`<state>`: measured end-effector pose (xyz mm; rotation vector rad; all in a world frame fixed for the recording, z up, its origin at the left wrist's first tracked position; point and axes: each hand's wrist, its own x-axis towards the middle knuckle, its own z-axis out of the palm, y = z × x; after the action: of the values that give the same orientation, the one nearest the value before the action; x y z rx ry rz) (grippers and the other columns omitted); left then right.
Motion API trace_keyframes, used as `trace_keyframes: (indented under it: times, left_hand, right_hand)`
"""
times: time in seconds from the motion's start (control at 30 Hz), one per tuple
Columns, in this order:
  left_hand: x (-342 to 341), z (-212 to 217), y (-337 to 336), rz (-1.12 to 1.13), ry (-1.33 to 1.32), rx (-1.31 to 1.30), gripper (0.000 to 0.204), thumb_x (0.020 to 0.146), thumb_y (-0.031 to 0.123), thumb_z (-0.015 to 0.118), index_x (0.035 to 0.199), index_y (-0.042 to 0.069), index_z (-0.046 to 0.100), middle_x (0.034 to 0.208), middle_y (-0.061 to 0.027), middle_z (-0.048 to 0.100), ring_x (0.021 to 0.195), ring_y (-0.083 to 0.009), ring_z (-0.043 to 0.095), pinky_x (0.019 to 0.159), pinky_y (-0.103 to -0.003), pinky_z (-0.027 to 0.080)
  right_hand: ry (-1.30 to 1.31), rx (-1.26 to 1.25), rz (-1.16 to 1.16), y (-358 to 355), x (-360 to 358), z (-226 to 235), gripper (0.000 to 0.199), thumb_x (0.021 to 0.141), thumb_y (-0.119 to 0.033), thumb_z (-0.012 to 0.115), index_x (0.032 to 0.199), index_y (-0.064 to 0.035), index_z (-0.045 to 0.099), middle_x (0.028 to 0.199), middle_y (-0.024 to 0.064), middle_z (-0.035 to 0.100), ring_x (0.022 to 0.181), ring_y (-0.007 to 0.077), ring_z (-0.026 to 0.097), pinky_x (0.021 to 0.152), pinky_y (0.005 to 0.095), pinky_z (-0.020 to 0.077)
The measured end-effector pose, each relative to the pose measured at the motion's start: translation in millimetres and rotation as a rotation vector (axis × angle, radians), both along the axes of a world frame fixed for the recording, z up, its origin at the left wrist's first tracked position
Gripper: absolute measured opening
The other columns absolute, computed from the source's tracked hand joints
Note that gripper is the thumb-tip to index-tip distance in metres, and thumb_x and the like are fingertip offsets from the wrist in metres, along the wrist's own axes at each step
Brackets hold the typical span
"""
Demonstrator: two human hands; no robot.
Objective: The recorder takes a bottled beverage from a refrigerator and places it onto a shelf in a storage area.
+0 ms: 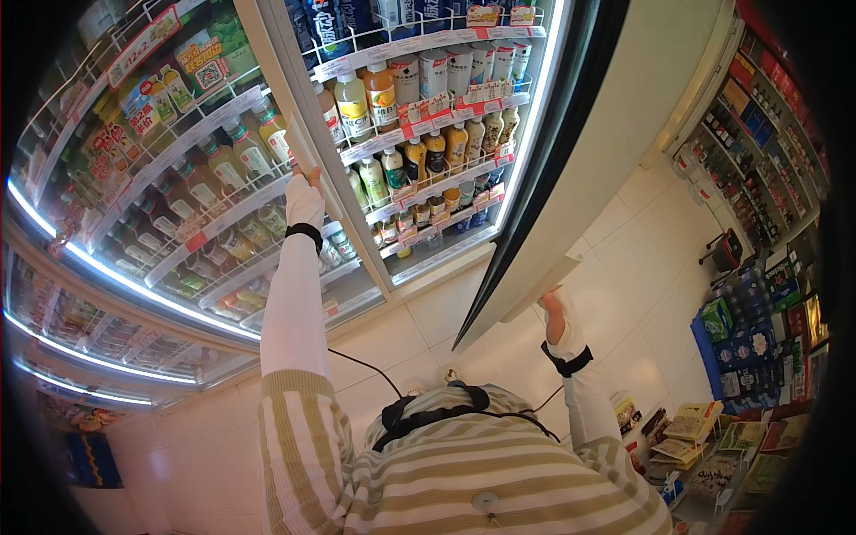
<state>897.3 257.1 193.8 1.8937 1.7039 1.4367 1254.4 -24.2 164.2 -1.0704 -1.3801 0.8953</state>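
White-sleeved hands (306, 196) (555, 314), two, well apart, each tight on one door handle (329, 201) (524, 304)

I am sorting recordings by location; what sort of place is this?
Probably a convenience store: there is a lit fridge full of drinks, with stacked blue packs and racked packets at right.

Some fingers of the right hand (555, 321) are hidden at the open door (615, 160), whose top is cut off by the upper edge. The left hand (303, 203) hides some of its own fingers. The top blue bottles (328, 27) are cut off too, and the striped shirt (499, 455) runs out at the bottom. Things on the far shelves (758, 143) are too tiny to tell.
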Motion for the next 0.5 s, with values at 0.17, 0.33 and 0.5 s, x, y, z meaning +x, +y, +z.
trace_keyframes:
  times: [0.17, 0.33, 0.5]
  left_hand:
    - [10, -7, 1, -0.062, -0.207, 0.031, 0.037, 0.089, 0.032, 0.047, 0.096, -0.004, 0.050, 0.080, -0.0210, 0.060, 0.072, -0.0339, 0.057, 0.065, -0.039, 0.042]
    - [6, -8, 6, -0.002, -0.105, -0.030, 0.041, 0.088, 0.036, 0.048, 0.089, -0.005, 0.050, 0.078, -0.0212, 0.058, 0.071, -0.0331, 0.055, 0.065, -0.038, 0.041]
    - [2, -6, 2, 0.027, -0.141, -0.056, 0.043, 0.088, 0.037, 0.048, 0.090, -0.006, 0.051, 0.078, -0.0190, 0.059, 0.072, -0.0302, 0.056, 0.066, -0.037, 0.041]
  right_hand:
    - [0.419, 0.031, -0.399, -42, 85, -79, 0.053, 0.091, -0.047, 0.034, 0.122, -0.0039, 0.041, 0.112, 0.0035, 0.049, 0.105, 0.0163, 0.043, 0.091, 0.0298, 0.0309]
    - [0.340, 0.180, -0.655, -73, 169, -99, 0.039, 0.092, -0.040, 0.040, 0.108, -0.0059, 0.048, 0.097, 0.0000, 0.051, 0.092, 0.0134, 0.046, 0.084, 0.0279, 0.0347]
    - [0.415, 0.288, -0.622, -71, 232, -98, 0.022, 0.089, -0.028, 0.048, 0.080, -0.0085, 0.051, 0.064, 0.0042, 0.052, 0.056, 0.0164, 0.050, 0.053, 0.0266, 0.0416]
